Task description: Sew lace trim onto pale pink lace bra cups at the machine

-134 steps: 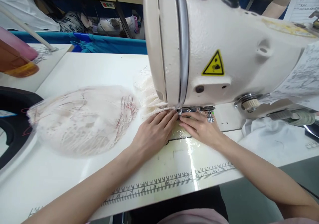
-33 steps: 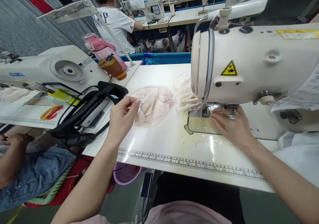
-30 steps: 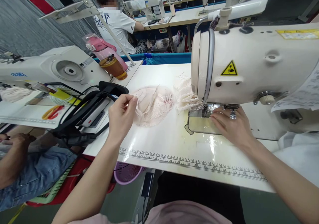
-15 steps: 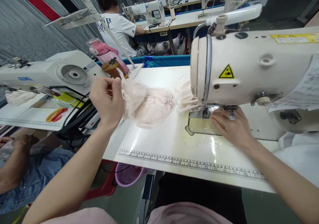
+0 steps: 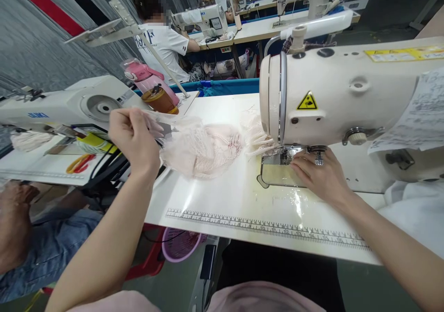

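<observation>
My left hand (image 5: 133, 138) is closed, pinching the sheer edge of a pale pink lace piece (image 5: 215, 152) shaped rather like a bra cup. Its rounded part lies on the white sewing table, marked with dark reddish threads. More gathered pale lace (image 5: 258, 138) runs up to the presser foot (image 5: 287, 153) of the sewing machine (image 5: 329, 99). Close beside that foot, my right hand (image 5: 322, 173) has its fingers pressed together, partly behind a metal knob (image 5: 318, 153). Whatever those fingertips hold is hidden.
A printed ruler (image 5: 263, 228) follows the table's front edge. Left stand a second machine (image 5: 62, 101), orange-red scissors (image 5: 80, 163), a pink bottle (image 5: 149, 78) and an amber jar (image 5: 159, 100). White cloth (image 5: 416, 210) lies right. Co-workers sit at left and ahead; a purple basket (image 5: 180, 245) is below.
My left hand has moved left, drawing the sheer edge out and bunching lace over the cup-like part. My right hand stays by the presser foot. The view has shifted slightly.
</observation>
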`<state>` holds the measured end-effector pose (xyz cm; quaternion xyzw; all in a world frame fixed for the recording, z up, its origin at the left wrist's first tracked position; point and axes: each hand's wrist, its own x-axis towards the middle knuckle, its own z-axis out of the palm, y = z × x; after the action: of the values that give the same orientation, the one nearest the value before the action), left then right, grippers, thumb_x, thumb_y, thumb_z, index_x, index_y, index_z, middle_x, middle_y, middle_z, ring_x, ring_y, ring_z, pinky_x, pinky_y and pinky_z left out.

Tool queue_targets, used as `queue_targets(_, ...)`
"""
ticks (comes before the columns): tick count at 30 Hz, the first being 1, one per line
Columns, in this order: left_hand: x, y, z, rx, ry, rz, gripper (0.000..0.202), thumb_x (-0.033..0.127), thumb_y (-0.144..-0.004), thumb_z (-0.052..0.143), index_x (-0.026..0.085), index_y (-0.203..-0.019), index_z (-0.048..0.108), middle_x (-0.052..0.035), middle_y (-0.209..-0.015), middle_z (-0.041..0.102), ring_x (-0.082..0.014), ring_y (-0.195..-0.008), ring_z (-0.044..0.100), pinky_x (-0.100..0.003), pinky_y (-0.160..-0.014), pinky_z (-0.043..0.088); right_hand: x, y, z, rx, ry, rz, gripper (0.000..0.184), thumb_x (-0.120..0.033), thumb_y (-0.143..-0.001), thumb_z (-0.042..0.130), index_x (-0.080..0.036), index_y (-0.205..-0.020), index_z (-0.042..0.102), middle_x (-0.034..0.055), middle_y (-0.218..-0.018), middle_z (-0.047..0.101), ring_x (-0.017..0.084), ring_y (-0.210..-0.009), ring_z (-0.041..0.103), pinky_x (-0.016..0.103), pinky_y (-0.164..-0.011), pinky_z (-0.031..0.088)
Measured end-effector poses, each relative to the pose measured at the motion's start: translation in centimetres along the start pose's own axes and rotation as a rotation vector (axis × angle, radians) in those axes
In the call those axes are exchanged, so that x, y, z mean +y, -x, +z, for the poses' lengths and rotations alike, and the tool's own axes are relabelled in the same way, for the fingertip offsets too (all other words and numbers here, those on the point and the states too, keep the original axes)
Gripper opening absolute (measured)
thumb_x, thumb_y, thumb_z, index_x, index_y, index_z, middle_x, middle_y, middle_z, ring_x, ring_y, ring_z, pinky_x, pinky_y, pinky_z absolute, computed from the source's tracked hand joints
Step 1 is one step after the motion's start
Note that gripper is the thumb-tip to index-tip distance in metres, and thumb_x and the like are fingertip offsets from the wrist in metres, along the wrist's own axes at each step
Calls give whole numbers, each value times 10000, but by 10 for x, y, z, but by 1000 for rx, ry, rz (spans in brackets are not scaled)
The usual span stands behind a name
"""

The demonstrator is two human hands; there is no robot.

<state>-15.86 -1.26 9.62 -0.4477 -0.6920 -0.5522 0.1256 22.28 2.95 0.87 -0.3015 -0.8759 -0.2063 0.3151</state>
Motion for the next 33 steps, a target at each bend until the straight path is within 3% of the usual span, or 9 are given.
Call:
queue_targets(2,-6,6,-4,-174,-3,-91,275,333,-972,385,158,-781,477,40,-641,521,-65,-509,488,-189,-442,400,0,1,1,-4,-24,2,171,-240,-918,548,-194,-815,677,-24,-804,705,130,-618,540,325,-773,396)
queue_targets(5,-2,27,-15,-396,-27,-63,317,399,-904,510,147,-747,619,1,-655,629,-105,-563,554,-242,-517,474,-1,1,1,-25,-57,4,162,-228,-918,550,-192,-824,676,-28,-855,718,130,-653,569,325,-782,395)
queue_targets(8,13,51,-26,-567,-21,84,202,400,-833,621,212,-834,695,-8,-892,716,-177,-892,646,-342,-862,512,-1,2,1,-30,-82,14,163,-225,-922,546,-190,-828,675,-32,-856,722,128,-654,575,329,-786,394)
queue_targets(11,15,68,-36,-413,-68,255,196,345,-863,592,245,-1007,678,-32,-1075,692,-204,-1046,615,-394,-974,461,0,2,1,-25,-85,7,139,-216,-913,562,-188,-842,678,-31,-874,727,130,-670,585,331,-783,392)
queue_targets(13,4,77,-43,-222,-118,171,253,343,-847,615,229,-1072,634,-59,-1099,665,-209,-1035,611,-381,-911,489,0,3,0,-30,-79,-4,129,-214,-909,571,-188,-845,680,-30,-884,729,131,-672,587,330,-767,388)
queue_targets(15,-12,84,-51,-159,-156,9,346,382,-792,672,212,-1083,593,-72,-1096,643,-216,-1009,610,-373,-865,498,0,4,0,-39,-78,-15,129,-220,-910,572,-188,-846,679,-29,-879,728,131,-661,586,331,-755,385)
queue_targets(20,-34,98,-63,-243,-195,-176,298,452,-790,636,195,-932,586,-51,-917,654,-194,-843,623,-357,-781,503,-1,6,2,-27,-44,-44,130,-233,-907,578,-191,-832,677,-17,-830,723,130,-605,565,335,-719,375)
queue_targets(27,-6,111,-55,-510,-63,95,143,311,-813,616,246,-919,686,-37,-928,670,-183,-859,628,-346,-809,518,0,6,3,-36,-69,1,178,-244,-922,538,-206,-847,695,-7,-796,713,149,-626,572,339,-728,381)
queue_targets(33,-3,113,-45,-336,-123,191,187,264,-866,564,207,-1041,600,-55,-986,613,-160,-855,602,-310,-728,524,-1,7,2,-35,-68,-14,182,-244,-927,538,-186,-875,702,0,-785,708,132,-578,558,341,-740,392)
